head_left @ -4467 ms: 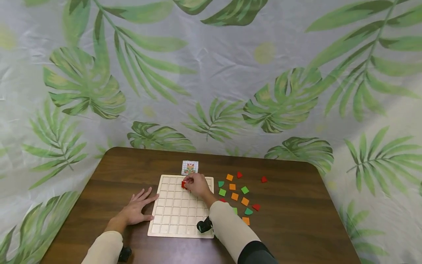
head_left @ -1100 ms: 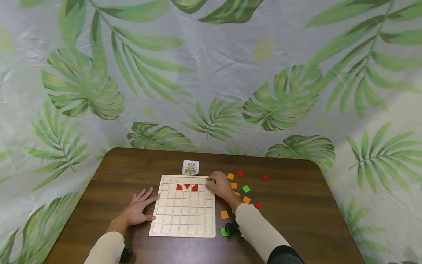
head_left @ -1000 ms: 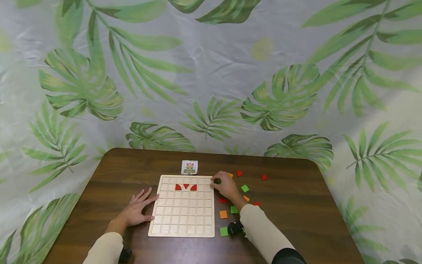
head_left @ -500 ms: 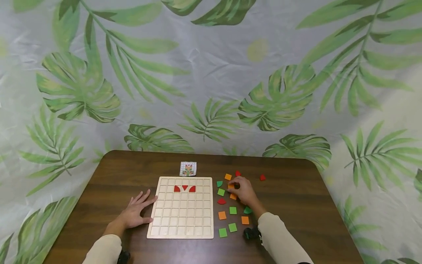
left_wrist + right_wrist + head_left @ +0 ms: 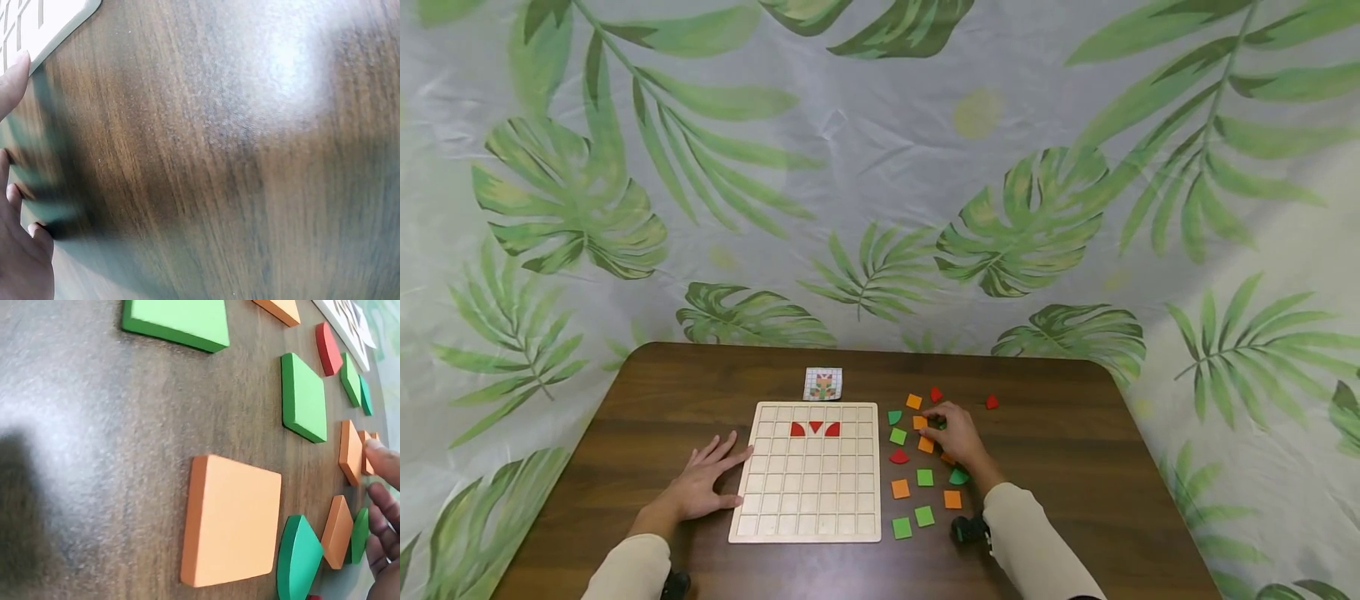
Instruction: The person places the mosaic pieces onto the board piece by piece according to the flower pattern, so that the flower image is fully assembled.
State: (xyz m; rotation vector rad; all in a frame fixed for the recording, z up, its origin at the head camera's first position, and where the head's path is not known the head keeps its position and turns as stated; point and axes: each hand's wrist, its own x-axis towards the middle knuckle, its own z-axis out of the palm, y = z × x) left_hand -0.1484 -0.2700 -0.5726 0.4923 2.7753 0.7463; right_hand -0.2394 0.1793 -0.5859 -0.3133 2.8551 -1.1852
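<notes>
My left hand (image 5: pixel 700 485) lies with fingers spread on the dark wood table, its fingertips and thumb at the left edge of a pale wooden grid board (image 5: pixel 820 483). In the left wrist view the thumb reaches the board's edge. My right hand (image 5: pixel 961 435) is over the loose tiles, thumb and index finger at opposite edges of an orange square tile (image 5: pixel 918 422). The right wrist view puts the thumb against it, the other fingers bent below. Two red quarter-circle tiles (image 5: pixel 832 429) flank a red triangle tile (image 5: pixel 816 427) on the board's second row.
A small pattern card (image 5: pixel 823 384) lies behind the board. Around the right hand are several green square tiles (image 5: pixel 902 528), orange ones (image 5: pixel 952 499), darker green curved tiles (image 5: pixel 895 417) and red tiles (image 5: pixel 992 402). A leaf-print cloth (image 5: pixel 880 167) hangs behind the table.
The right hand, earlier holding a red tile over the board, has moved right to the orange tiles. Three red tiles now show on the board. The left hand stays at the board's edge.
</notes>
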